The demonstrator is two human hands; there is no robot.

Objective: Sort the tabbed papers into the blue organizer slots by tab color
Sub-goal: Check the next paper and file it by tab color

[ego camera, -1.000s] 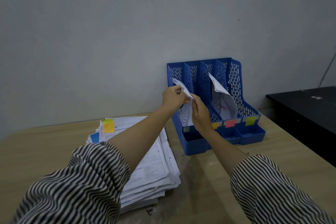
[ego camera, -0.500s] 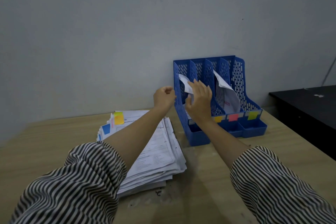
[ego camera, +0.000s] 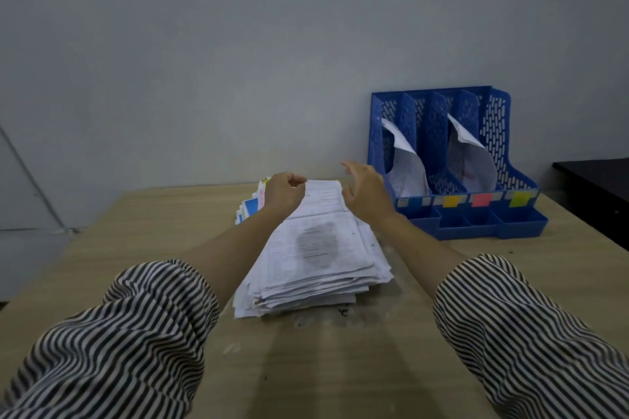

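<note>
On the wooden table [ego camera: 136,248], both hands hover above the paper stack [ego camera: 323,258].

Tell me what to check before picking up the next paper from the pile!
1. Both hands free: ok. The left hand is curled at the far edge of the paper pile; the right hand is open above it. Neither lifts a sheet.
2. Next tab's color known: cannot tell. The left hand covers that corner.
3. Organizer upright and near: ok, against the wall right of the pile.
4. Slot labels readable: ok. Blue, orange, pink, yellow-green, left to right.
5. Room in the slots: ok. Only the first and third hold a sheet.
6. Pile tidy: not ok, its edges are fanned.
</note>
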